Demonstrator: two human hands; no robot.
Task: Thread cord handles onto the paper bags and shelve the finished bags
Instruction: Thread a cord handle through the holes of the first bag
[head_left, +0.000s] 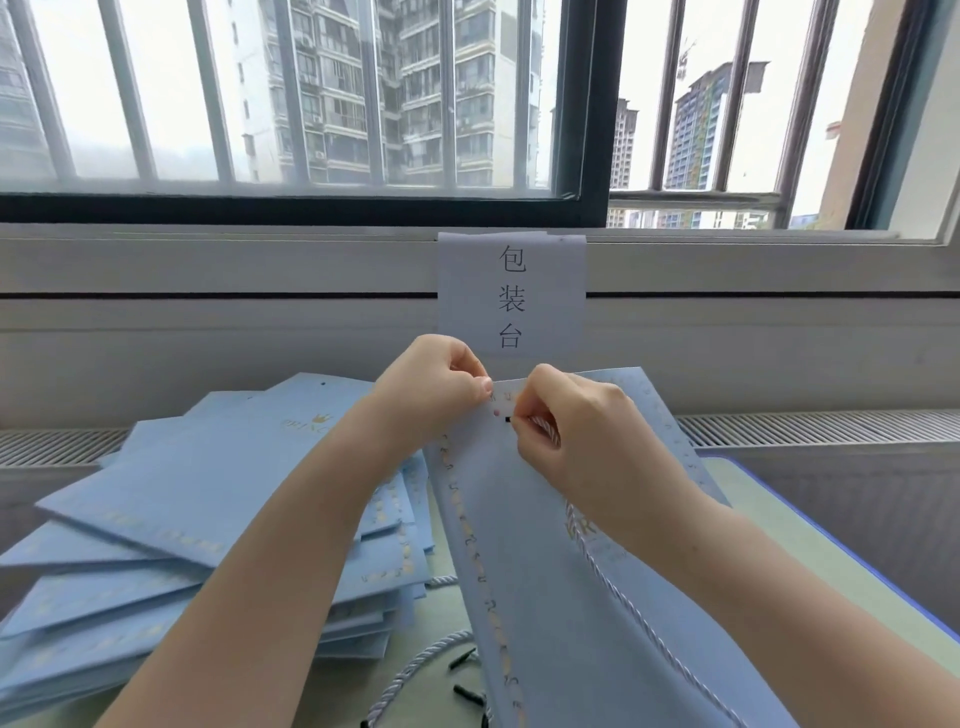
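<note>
I see the flat pale-blue paper bag with gold crown print (561, 597) held up off the green table (810, 551), its top edge just below the white paper sign with three black characters (511, 293). Left hand (441, 387) pinches the bag's top edge beside the punched hole. Right hand (566, 426) pinches the black-tipped end of the twisted white cord (639, 623) and holds it at that hole; the tip looks not yet through, so I judge this bag's first handle is only starting. The cord trails down over the bag's face. Left of the sign and lower, a slumped stack of flat blue bags (171, 530) waits, apparently unthreaded. Spare white cords with black tips (415, 670) lie below the stack's edge. No shelf shows; shelving remains undone. Nothing blocks the hole.
</note>
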